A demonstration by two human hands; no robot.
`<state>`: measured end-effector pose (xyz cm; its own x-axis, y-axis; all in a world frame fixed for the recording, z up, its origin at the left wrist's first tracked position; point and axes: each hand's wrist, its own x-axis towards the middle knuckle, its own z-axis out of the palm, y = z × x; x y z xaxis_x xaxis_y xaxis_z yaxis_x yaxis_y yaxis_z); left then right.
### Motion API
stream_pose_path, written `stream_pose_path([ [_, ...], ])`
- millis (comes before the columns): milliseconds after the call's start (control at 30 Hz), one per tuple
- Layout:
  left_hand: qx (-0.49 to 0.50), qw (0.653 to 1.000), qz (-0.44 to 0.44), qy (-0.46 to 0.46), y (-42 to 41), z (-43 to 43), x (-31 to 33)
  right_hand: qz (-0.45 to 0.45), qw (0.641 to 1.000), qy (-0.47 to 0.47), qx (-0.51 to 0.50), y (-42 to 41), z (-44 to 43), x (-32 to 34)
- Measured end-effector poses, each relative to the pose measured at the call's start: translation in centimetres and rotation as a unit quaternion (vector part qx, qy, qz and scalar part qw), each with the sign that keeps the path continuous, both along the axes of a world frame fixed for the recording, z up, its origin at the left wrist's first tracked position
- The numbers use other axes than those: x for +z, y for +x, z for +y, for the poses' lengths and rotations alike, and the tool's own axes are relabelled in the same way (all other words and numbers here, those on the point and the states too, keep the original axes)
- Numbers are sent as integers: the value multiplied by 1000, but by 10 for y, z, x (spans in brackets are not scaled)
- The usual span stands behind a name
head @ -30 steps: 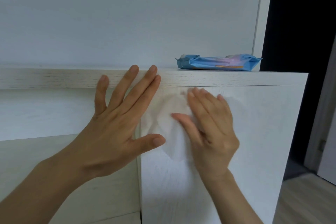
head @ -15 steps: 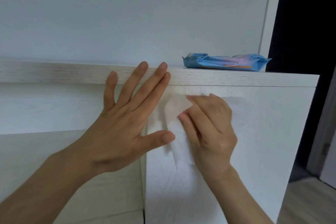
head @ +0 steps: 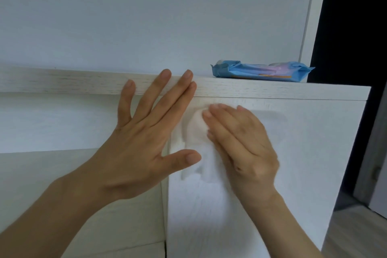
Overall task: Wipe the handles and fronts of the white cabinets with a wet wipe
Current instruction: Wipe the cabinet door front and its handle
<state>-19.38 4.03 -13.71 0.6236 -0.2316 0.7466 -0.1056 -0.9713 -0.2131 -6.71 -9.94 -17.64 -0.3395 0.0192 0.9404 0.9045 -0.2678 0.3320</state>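
Found right hand (head: 245,146) flat, fingers straight, not clenched, pressing wet wipe (head: 195,132) against cabinet front (head: 303,153) near its upper left corner, just under top board (head: 282,92). Found left hand (head: 142,148) likewise spread and released, grasping nothing, fingertips at the board's edge, thumb at the wipe. Judged the wipe, bunched beside the palm, likely to roll or slip from under flat fingers and so skip patches. Saw no handle. Noted blue wipe pack (head: 261,71) lying on top board; could not tell its contents.

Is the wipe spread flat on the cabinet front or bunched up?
Partly bunched: the wipe lies rumpled against the cabinet front, a fold bulging beside the right hand that presses it.
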Motion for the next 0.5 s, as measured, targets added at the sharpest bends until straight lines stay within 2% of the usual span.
stream_pose_path([
  [167,-4,1000,4,2,-1,0,0,63,996,51,-37,24,-39,-10],
  [400,0,1000,1,3,0,2,0,5,1000,2,-4,-8,14,6],
  [500,-3,1000,-2,0,-1,1,0,8,1000,12,-23,1,1,5],
])
